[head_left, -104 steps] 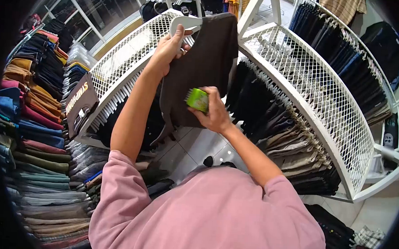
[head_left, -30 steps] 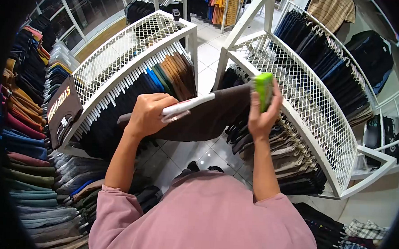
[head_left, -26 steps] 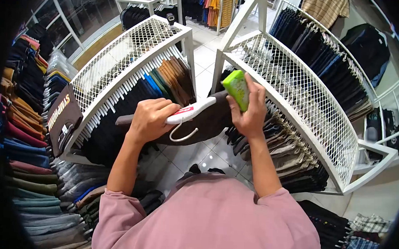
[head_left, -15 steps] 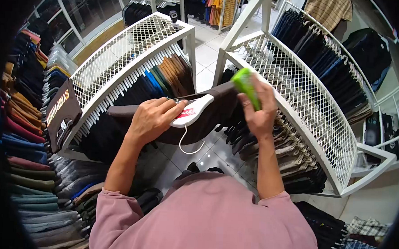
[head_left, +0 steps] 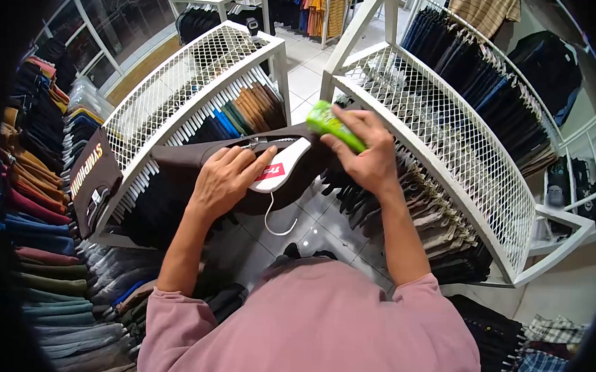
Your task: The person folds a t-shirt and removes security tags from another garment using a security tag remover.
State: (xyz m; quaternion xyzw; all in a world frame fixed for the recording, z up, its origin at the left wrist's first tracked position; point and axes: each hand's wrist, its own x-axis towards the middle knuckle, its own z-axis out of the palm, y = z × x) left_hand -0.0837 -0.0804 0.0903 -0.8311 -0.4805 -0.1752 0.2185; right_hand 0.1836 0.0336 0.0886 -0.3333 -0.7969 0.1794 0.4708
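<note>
My left hand [head_left: 228,177] is closed over the white hanger [head_left: 280,166] and the dark brown garment on it. A red label is on the hanger, and its wire hook hangs down toward me. The dark garment [head_left: 193,152] stretches to both sides of the hanger, its neckline near my fingers. My right hand [head_left: 369,152] grips a bright green oblong thing [head_left: 334,124], whose far end overlaps the garment's right shoulder; its exact kind I cannot tell.
White mesh-topped racks stand at the left [head_left: 183,68] and right [head_left: 440,126], packed with hanging clothes. A dark shirt lettered SYMPHONI [head_left: 93,180] hangs at the left rack's near end. Rows of coloured garments [head_left: 36,174] line the far left. White floor tiles [head_left: 304,80] show between the racks.
My right hand has moved left with the green thing, which has swung from nearly upright to more level. The hanger has turned a little, its label now facing me more.
</note>
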